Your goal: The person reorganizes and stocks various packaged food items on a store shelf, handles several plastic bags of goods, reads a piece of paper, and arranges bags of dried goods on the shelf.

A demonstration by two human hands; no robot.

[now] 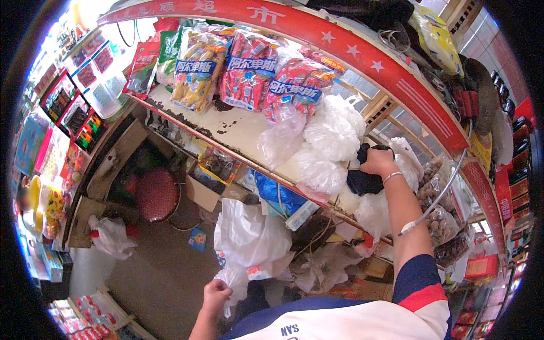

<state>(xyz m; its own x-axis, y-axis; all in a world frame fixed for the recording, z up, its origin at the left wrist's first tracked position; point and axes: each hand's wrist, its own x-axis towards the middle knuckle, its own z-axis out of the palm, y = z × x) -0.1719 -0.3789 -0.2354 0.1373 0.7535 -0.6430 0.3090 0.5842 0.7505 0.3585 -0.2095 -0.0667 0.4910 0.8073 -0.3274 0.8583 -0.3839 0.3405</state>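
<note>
My left hand (216, 294) pinches the gathered neck of a small white plastic bag (234, 280) low in front of my body. Just beyond it hangs a larger white plastic carrier bag (250, 233) with print on it. My right hand (378, 161), a bracelet on its wrist, reaches onto the shelf (238, 131) and grips a black bag or cloth (364, 182); its fingertips are partly hidden. Knotted white plastic bags (331, 131) lie left of this hand, their contents unclear. Behind them stand packs of wrapped sausages (248, 70), red and yellow.
A flexible metal arm (442, 199) crosses near my right forearm. Bags of brown lumpy goods (437, 216) lie to its right. A red stool (157, 193) and a crumpled white bag (112, 238) are at floor level on the left. Under the shelf sit a cardboard box (202, 189) and blue plastic (276, 191).
</note>
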